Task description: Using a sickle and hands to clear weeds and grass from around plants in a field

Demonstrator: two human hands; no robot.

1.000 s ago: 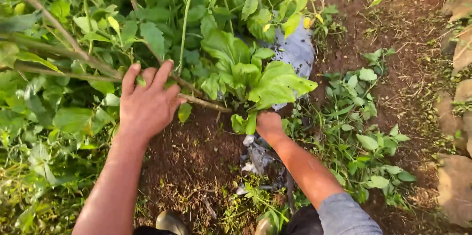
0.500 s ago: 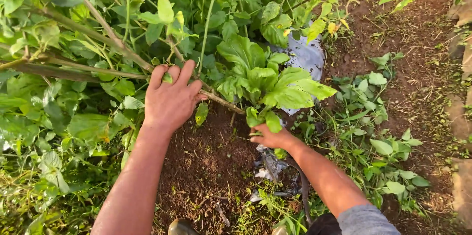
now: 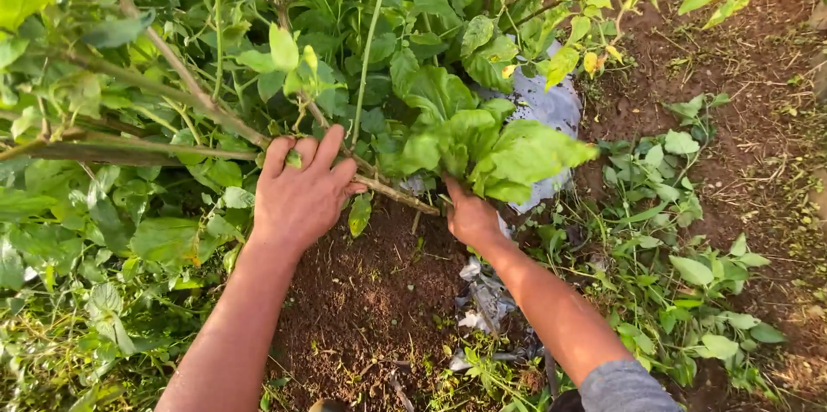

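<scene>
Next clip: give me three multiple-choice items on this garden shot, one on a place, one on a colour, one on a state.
1. Where is the left hand?
A. on a leaning branch of the plant
B. flat on the bare soil
C. on the sleeve

2. What colour is the plastic sheet behind the leaves?
A. red
B. silvery grey
C. black

3. How are the left hand's fingers?
A. clenched in a fist
B. holding a tool
C. spread open over stems and leaves

Answers:
1. A, the palm lies on the thin woody branch, above the soil.
2. B, the sheet shows pale silver-grey between the green leaves.
3. C, the fingers fan out, no tool in them.

The right hand reaches under a leaf cluster; its fingers are hidden.
</scene>
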